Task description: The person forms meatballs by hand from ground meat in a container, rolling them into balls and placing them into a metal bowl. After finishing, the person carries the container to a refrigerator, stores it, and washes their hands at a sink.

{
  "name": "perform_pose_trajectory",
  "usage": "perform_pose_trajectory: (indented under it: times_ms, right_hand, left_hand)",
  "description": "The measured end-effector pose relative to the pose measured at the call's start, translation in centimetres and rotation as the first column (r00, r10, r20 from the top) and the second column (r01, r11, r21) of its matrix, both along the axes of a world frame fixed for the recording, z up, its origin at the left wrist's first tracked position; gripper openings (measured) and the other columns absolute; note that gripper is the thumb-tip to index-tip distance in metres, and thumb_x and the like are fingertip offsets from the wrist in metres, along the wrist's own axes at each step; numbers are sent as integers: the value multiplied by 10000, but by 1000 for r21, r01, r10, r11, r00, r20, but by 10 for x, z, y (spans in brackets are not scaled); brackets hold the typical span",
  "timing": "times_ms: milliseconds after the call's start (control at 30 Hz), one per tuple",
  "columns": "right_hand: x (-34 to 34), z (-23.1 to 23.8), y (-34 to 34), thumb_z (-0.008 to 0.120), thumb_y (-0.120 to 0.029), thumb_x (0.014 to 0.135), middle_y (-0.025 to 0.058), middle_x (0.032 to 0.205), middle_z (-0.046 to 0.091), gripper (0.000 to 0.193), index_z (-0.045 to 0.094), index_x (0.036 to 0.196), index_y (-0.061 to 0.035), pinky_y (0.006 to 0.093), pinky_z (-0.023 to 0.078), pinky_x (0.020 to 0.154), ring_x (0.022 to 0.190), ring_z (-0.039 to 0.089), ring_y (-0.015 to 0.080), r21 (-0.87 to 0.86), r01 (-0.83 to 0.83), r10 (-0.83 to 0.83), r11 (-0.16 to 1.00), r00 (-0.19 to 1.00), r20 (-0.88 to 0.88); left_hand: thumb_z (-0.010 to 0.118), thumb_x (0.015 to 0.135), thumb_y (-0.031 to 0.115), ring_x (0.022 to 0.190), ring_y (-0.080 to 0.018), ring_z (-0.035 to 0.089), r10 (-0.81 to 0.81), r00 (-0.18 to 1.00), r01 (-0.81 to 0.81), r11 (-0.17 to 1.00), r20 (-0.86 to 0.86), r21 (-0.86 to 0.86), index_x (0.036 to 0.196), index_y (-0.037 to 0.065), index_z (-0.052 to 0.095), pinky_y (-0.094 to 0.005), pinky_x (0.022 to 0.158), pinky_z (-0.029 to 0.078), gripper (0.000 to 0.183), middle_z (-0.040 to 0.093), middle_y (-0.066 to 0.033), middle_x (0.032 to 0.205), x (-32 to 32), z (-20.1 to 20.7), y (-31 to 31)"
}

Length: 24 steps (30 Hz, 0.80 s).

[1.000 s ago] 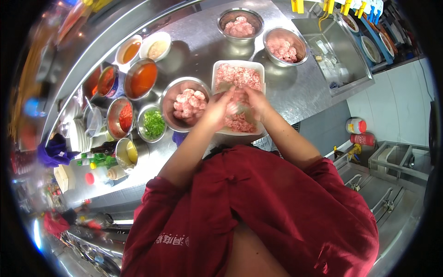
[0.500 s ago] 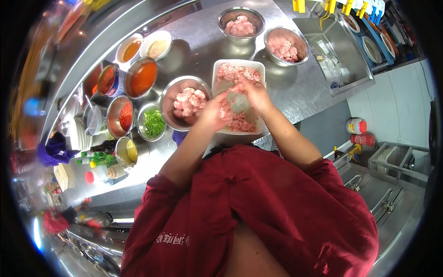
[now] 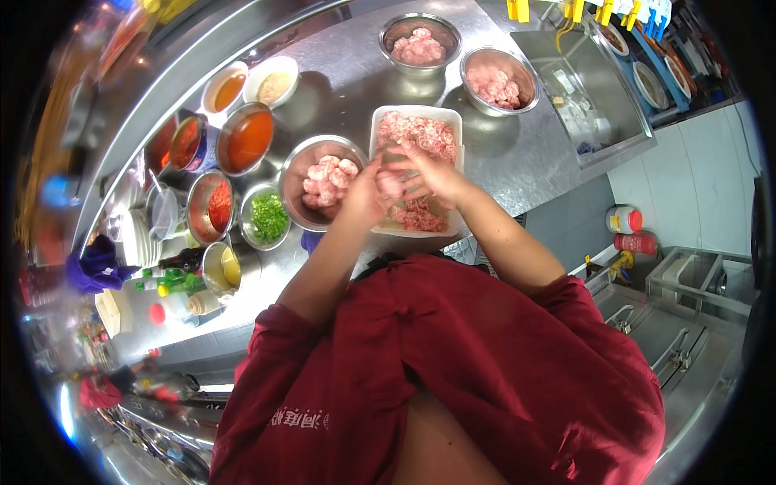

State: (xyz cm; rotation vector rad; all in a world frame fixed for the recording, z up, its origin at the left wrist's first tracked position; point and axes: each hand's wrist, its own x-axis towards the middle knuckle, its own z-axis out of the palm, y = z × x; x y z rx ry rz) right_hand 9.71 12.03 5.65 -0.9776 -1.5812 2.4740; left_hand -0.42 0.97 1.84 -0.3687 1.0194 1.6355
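Lettering (image 3: 299,419) in white on red clothing (image 3: 493,347), hands (image 3: 436,178) above minced meat (image 3: 422,132)

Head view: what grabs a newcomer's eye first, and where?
Probably the left hand and right hand, close together over a white tub of minced meat near the centre. Next, the dark red garment filling the lower middle. Then, left of the hands, vivid chopped greens and orange-red liquid in bowls.

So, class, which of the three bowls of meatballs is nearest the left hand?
The bowl just left of the white tray, beside the left hand; the other two stand farther away.
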Motion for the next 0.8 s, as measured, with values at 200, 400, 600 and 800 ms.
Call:
perform_pose_trajectory:
  times_ms: [200, 400, 600, 800]
  right_hand:
    - [1, -45, 21, 538, -469, 892, 29, 674, 581, 436, 594, 879, -37, 246, 411, 483, 541, 522, 117, -52, 298, -294, 953, 953, 69]
    - [2, -53, 15, 527, -536, 876, 19, 665, 557, 497, 601, 835, -46, 257, 388, 517, 570, 497, 124, -215, 161, -153, 963, 987, 55]
    - [-8, -9, -13, 367, -645, 886, 121, 858, 642, 675, 617, 1070, -46, 247, 480, 550, 547, 573, 170, 193, -13, 20, 981, 999, -33]
    - [-1, -30, 20, 462, -521, 911, 89, 788, 645, 517, 588, 989, -25, 240, 492, 539, 597, 612, 180, -120, 201, -210, 972, 976, -64]
  left_hand:
    - [524, 905, 349, 620, -156, 510, -357, 934, 324, 833, -11, 447, 802, 119, 522, -276, 579, 436, 252, 547, -22, 712, -33, -35, -10]
    - [507, 913, 338, 675, -147, 522, -164, 964, 154, 986, -207, -63, 768, 94, 506, -307, 651, 434, 283, 547, -16, 730, -12, 17, -1]
    - [489, 922, 306, 594, -144, 462, 2, 1000, -1, 998, -12, 64, 711, 124, 476, -289, 588, 416, 279, 498, -11, 671, -6, -3, 0]
    - [457, 922, 448, 868, -193, 537, -455, 891, 289, 565, -1, 773, 980, 69, 549, -354, 834, 418, 394, 584, -65, 918, -40, -59, -9]
